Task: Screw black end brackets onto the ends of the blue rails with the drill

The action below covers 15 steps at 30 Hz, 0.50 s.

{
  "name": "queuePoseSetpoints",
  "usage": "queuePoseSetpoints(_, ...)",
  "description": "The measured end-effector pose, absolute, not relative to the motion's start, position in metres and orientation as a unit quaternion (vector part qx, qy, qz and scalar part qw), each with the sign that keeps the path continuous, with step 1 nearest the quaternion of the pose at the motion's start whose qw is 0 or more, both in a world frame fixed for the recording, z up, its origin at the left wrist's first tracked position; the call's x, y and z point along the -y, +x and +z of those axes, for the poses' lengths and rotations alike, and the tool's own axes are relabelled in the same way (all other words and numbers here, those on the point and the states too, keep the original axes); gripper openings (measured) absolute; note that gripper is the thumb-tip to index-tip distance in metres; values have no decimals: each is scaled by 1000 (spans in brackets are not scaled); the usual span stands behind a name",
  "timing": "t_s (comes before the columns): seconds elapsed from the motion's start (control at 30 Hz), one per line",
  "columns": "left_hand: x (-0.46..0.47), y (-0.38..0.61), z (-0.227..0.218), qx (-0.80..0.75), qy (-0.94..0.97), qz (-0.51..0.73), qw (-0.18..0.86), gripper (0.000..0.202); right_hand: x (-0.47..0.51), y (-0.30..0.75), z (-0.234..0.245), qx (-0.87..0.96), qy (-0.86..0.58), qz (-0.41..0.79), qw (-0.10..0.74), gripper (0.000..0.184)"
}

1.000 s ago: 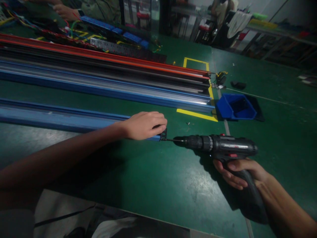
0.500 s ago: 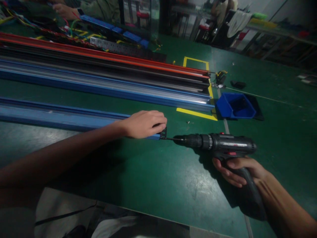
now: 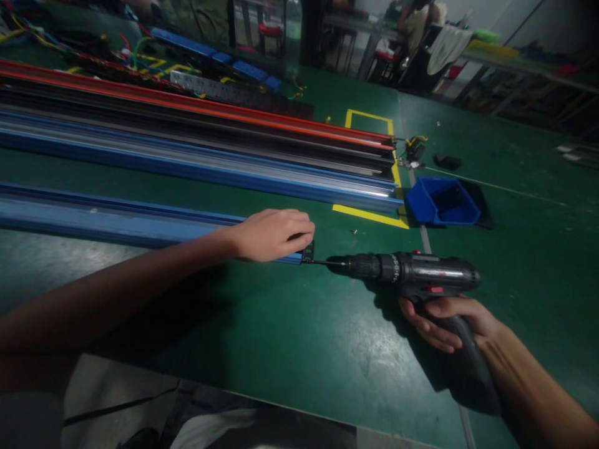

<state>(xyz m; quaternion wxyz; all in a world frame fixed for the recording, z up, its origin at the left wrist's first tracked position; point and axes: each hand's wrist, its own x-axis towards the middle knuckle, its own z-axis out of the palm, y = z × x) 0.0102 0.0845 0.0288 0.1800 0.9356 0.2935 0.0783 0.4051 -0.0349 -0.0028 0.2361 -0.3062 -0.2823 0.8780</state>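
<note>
My left hand (image 3: 278,236) is closed over the right end of a long blue metal profile (image 3: 140,219), its fingers curled by a small black end plate (image 3: 307,251). My right hand (image 3: 442,321) grips a black cordless drill (image 3: 416,272) by its handle. The drill lies level, and its long thin bit points left and meets the lower part of the end plate. A screw head at the bit's tip is too small to make out. Just beyond, a small screw (image 3: 354,232) lies on the green tabletop (image 3: 299,337).
Behind lie more profiles: blue (image 3: 210,167), black and orange (image 3: 210,100). A blue bin (image 3: 442,202) stands right of yellow tape marks (image 3: 369,216). Coloured wires and a perforated metal strip (image 3: 201,82) lie farther back. Across the table is a person in green (image 3: 196,22).
The other person's hand at the far left has mostly gone out of sight. My hands, the drill and the profile stay practically in place; the view shifts slightly.
</note>
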Motion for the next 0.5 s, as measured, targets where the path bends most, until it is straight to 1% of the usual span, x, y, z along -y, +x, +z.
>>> queuePoseSetpoints(0.5, -85, 10, 27, -289, 937, 85, 174, 34, 34, 405, -4, 291, -297, 879, 235, 27)
